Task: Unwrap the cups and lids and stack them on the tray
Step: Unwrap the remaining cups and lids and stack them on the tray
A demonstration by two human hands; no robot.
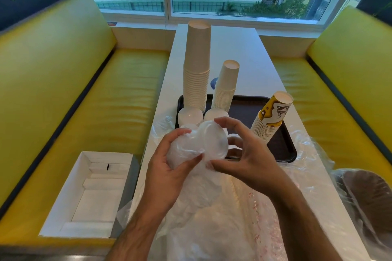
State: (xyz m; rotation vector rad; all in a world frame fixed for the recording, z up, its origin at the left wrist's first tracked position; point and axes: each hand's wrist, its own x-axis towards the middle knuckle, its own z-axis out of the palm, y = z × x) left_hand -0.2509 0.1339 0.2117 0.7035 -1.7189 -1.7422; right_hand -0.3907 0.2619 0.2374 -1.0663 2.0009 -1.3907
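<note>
A dark tray lies on the white table. On it stand a tall stack of white cups, a shorter white stack and a leaning stack of yellow printed cups. Two low piles of white lids sit at the tray's near left. Just in front of the tray I hold a stack of translucent lids, still partly in its plastic wrap. My left hand grips the wrapped end from below. My right hand holds the bare end with curled fingers and thumb.
An open white cardboard box sits on the yellow bench at my left. Loose clear plastic covers the near table, and a wrapped pack of brown items lies at the right edge. A window is behind the table.
</note>
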